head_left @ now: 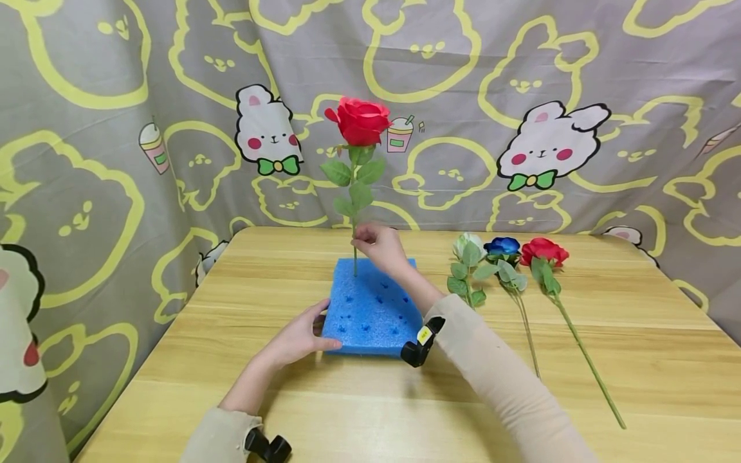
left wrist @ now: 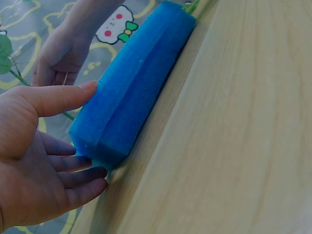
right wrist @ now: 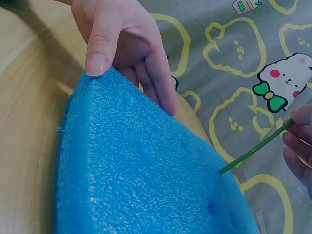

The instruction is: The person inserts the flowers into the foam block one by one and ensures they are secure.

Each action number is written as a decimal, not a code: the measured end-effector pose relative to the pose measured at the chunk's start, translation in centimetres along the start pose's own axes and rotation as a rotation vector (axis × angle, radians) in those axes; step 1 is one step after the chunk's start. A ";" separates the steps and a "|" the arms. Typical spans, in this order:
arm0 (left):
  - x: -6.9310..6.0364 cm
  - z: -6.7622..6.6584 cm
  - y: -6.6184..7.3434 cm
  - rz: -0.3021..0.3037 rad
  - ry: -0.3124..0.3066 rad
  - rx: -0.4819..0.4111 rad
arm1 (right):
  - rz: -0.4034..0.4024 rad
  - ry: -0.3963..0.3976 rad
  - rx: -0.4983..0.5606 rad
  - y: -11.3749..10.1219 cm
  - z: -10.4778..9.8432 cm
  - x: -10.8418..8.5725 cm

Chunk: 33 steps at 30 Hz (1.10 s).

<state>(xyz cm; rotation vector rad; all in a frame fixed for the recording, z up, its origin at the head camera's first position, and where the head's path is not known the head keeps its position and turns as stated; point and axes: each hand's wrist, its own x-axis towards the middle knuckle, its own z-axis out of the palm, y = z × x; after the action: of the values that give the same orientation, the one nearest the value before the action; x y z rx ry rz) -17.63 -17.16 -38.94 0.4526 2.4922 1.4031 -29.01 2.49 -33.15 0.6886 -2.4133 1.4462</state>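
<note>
My right hand [head_left: 379, 247] pinches the green stem of an upright red rose [head_left: 361, 122] above the back left part of a blue foam block [head_left: 370, 308]. The stem's lower end [right wrist: 223, 170] is at the foam's top; whether it touches cannot be told. Several small holes dot the block. Beside its front left corner is my left hand [head_left: 298, 334], the thumb [right wrist: 99, 61] on the corner and the fingers [left wrist: 83, 178] stretched loosely along the left side. In the left wrist view the block [left wrist: 131, 87] is seen from its front edge.
On the wooden table [head_left: 231, 308], right of the block, lie a white rose [head_left: 467, 247], a blue rose [head_left: 502, 246] and a second red rose [head_left: 544, 252], stems toward the front. A patterned curtain [head_left: 451, 77] hangs behind the table.
</note>
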 end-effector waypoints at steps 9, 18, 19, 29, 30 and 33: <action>0.1 0.2 -0.2 -0.004 -0.003 -0.014 | 0.013 -0.011 -0.002 0.4 0.1 -0.2; 0.1 0.1 -0.1 0.008 -0.001 -0.011 | 0.011 -0.034 0.009 0.8 0.1 -0.1; 0.1 0.0 -0.1 0.008 -0.001 -0.012 | 0.019 -0.038 0.017 0.8 0.1 -0.1; 0.1 0.1 0.0 0.008 -0.001 -0.005 | 0.133 -0.062 0.158 1.3 -0.5 -0.2; 0.1 0.1 0.0 0.007 0.000 -0.004 | 0.136 -0.063 0.178 1.3 -0.7 -0.3; 0.0 0.1 -0.1 0.004 0.003 -0.004 | 0.135 -0.071 0.222 1.4 -1.4 -0.6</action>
<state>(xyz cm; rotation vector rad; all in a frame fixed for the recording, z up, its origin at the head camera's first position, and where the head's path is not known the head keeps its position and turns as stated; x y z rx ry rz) -17.63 -17.07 -39.08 0.4562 2.4916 1.4107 -29.27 4.39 -33.82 0.6441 -2.4164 1.7930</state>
